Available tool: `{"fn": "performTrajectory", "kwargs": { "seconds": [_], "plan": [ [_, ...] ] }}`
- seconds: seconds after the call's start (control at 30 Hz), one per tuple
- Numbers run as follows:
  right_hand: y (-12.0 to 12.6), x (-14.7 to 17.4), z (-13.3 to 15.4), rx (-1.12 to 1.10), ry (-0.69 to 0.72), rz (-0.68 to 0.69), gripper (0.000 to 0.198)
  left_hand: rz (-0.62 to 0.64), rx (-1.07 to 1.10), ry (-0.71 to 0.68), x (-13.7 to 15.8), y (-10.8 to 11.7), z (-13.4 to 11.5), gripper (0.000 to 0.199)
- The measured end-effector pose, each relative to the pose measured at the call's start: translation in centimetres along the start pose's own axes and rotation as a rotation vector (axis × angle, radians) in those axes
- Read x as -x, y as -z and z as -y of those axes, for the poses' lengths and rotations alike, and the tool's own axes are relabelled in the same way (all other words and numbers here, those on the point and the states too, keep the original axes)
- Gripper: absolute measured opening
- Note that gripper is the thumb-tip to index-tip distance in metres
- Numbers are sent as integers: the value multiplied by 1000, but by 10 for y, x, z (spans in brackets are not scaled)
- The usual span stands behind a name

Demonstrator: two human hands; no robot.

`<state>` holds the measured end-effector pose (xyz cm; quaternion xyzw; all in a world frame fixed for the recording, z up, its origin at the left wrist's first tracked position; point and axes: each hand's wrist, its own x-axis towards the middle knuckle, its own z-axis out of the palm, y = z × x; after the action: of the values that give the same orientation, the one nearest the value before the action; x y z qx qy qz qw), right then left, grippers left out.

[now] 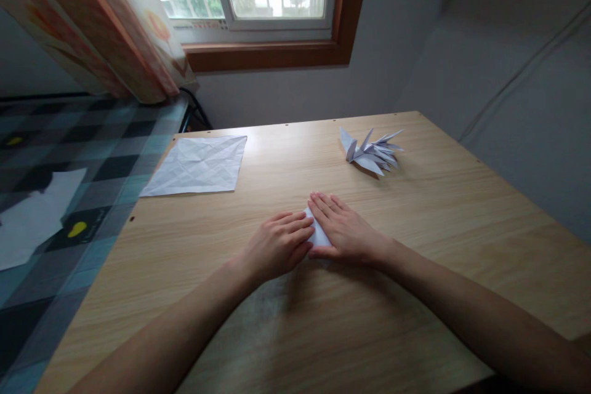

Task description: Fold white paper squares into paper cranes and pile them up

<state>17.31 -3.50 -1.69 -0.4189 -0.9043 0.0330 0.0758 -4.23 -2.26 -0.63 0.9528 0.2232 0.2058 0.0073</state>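
A small piece of folded white paper (319, 235) lies on the wooden table, between and partly beneath my two hands. My left hand (282, 240) comes in from the left, its fingertips resting over the paper's left edge with the fingers slightly bent. On the other side, my right hand (344, 228) lies flat, fingers stretched away from me over the paper's right part and the thumb along its near edge. Much of the paper is covered, so its full folded shape cannot be made out.
A creased white sheet (203, 165) is spread at the table's (415, 314) far left corner. Folded pointed paper pieces (373, 152) sit in a cluster at the back right. Left of the table, white paper (34, 218) rests on a checked cloth (28, 320). A window stands behind.
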Motion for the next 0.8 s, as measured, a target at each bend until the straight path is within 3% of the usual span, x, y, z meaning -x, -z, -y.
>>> {"fn": "performTrajectory", "kwargs": {
  "seconds": [0.8],
  "plan": [
    [4,18,-12,38,-113,52,102,33,47,42,1,2,-1,23]
  ]
}}
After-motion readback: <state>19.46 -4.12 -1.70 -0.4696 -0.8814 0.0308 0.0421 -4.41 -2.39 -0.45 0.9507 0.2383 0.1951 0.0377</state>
